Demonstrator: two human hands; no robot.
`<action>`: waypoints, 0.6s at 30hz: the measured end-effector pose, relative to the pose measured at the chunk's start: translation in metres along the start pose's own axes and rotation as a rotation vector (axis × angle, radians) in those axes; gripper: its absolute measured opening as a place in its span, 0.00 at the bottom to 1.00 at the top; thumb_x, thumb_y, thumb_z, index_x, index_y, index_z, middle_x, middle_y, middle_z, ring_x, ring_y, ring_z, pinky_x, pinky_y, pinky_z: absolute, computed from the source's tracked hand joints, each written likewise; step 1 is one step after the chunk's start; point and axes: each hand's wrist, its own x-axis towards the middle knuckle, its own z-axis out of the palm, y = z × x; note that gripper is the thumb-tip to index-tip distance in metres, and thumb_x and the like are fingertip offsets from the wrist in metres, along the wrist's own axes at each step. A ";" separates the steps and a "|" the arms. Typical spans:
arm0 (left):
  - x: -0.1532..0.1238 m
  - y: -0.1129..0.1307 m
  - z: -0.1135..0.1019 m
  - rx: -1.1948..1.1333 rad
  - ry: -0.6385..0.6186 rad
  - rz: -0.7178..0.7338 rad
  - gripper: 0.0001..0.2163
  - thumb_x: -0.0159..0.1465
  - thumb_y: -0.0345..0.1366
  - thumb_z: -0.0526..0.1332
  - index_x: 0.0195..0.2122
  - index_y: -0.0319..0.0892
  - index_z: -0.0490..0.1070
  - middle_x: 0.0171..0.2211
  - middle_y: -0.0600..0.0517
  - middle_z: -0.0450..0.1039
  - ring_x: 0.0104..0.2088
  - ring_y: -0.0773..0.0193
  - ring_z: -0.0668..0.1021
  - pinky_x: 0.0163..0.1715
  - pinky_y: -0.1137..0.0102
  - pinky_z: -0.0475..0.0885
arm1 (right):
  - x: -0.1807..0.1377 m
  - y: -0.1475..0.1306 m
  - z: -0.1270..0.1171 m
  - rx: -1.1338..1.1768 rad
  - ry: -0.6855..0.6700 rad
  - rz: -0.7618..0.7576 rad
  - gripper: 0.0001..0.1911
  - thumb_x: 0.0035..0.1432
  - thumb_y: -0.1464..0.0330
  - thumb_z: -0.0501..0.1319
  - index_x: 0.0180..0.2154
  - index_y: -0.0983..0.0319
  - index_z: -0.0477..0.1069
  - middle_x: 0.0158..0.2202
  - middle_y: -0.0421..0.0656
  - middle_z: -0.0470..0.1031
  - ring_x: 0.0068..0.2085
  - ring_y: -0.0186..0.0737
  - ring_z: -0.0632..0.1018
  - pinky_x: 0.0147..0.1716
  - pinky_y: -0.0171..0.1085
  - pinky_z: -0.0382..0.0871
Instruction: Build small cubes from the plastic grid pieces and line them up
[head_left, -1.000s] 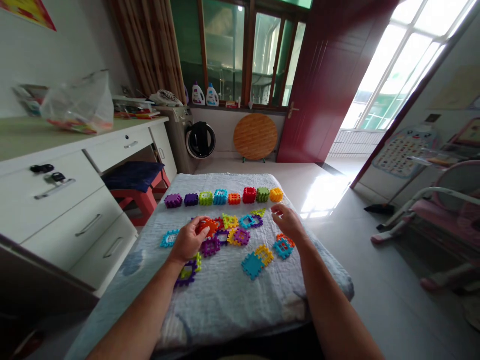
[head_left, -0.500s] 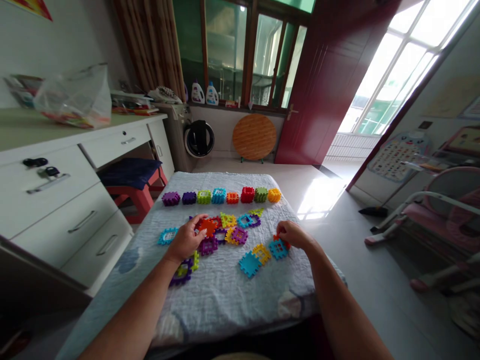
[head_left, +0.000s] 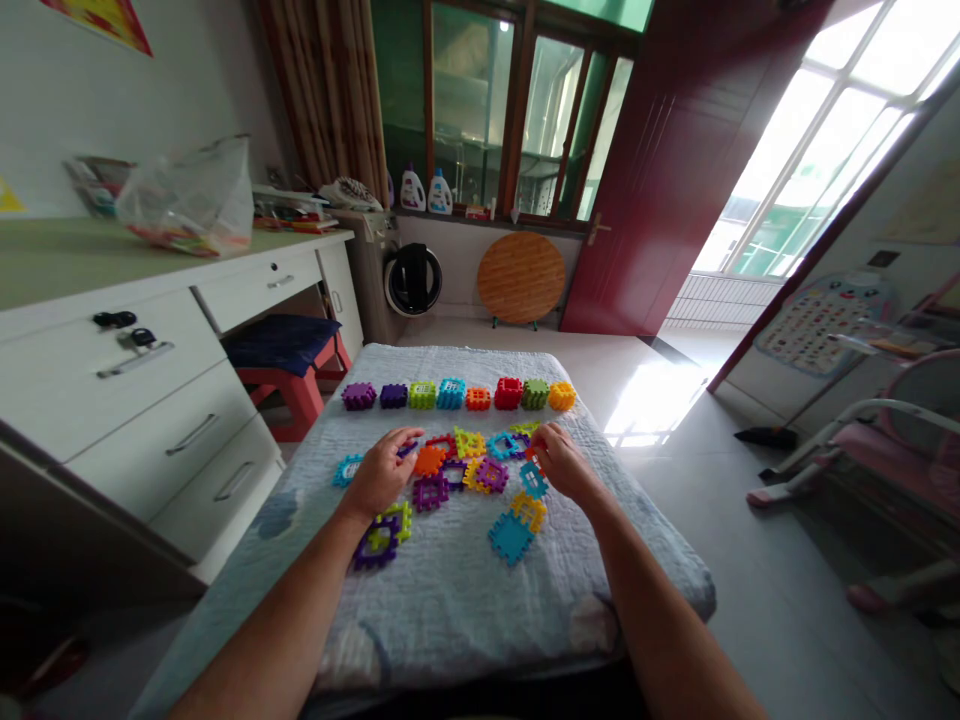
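Note:
My left hand (head_left: 381, 472) is over the left side of the loose plastic tiles, thumb and fingers apart around a dark purple tile (head_left: 409, 449); a firm hold does not show. Right beside its fingertips lies an orange tile (head_left: 430, 461). My right hand (head_left: 561, 462) is closed on an orange-red tile (head_left: 532, 455), mostly hidden by the fingers. A blue window tile (head_left: 534, 480) hangs tilted next to it and seems joined to it. Below are a yellow window tile (head_left: 529, 512) and a solid blue tile (head_left: 511, 538), edges touching.
A row of coloured tile stacks, one red (head_left: 508, 393), runs along the far side of the cloth-covered table (head_left: 465, 620). Purple (head_left: 377, 542), magenta (head_left: 430, 492) and yellow-green tiles (head_left: 469, 442) lie between my arms. A white desk (head_left: 142, 400) stands left.
My right hand has moved left and away from me, carrying the orange-red and blue window tiles off the yellow one. My left hand has drawn back slightly from the orange tile.

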 end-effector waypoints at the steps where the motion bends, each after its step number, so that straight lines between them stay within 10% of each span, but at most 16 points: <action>1: 0.000 0.001 -0.001 0.017 0.022 0.006 0.16 0.57 0.34 0.54 0.46 0.42 0.71 0.46 0.47 0.73 0.43 0.59 0.76 0.36 0.69 0.75 | 0.000 -0.002 0.004 0.009 0.036 0.003 0.07 0.56 0.74 0.51 0.31 0.61 0.66 0.33 0.42 0.68 0.36 0.37 0.68 0.39 0.35 0.61; 18: 0.005 -0.010 -0.014 0.206 0.258 0.013 0.10 0.56 0.34 0.54 0.36 0.41 0.72 0.37 0.47 0.74 0.40 0.57 0.75 0.45 0.63 0.69 | -0.017 -0.007 0.039 0.002 -0.015 -0.035 0.14 0.49 0.64 0.64 0.40 0.59 0.73 0.37 0.43 0.71 0.41 0.41 0.71 0.44 0.39 0.64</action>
